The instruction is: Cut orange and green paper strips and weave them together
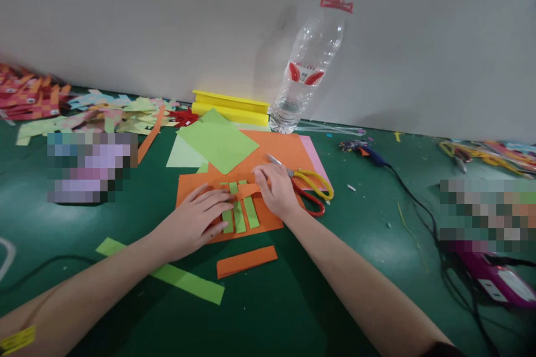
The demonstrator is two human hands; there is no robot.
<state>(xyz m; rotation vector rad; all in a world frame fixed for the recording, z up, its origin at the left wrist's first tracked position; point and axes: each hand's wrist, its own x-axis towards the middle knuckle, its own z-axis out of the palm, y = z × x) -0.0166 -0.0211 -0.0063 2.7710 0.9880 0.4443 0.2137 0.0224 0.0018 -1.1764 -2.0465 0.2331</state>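
Several narrow green paper strips lie side by side on an orange paper sheet. Crossing their upper part is an orange paper strip. My left hand rests flat with fingers spread, its fingertips on the left green strips and near the orange strip's left end. At the other end, my right hand has its fingers curled and closed on the orange strip. Scissors with yellow and red handles lie just behind and beside my right hand, partly covered by it. Nearer me lies a folded-looking orange strip.
A longer green strip passes under my left forearm. Behind are a green square, yellow paper and a plastic bottle by the wall. Paper scraps lie left; a glue gun, its cord and a magenta power strip are right.
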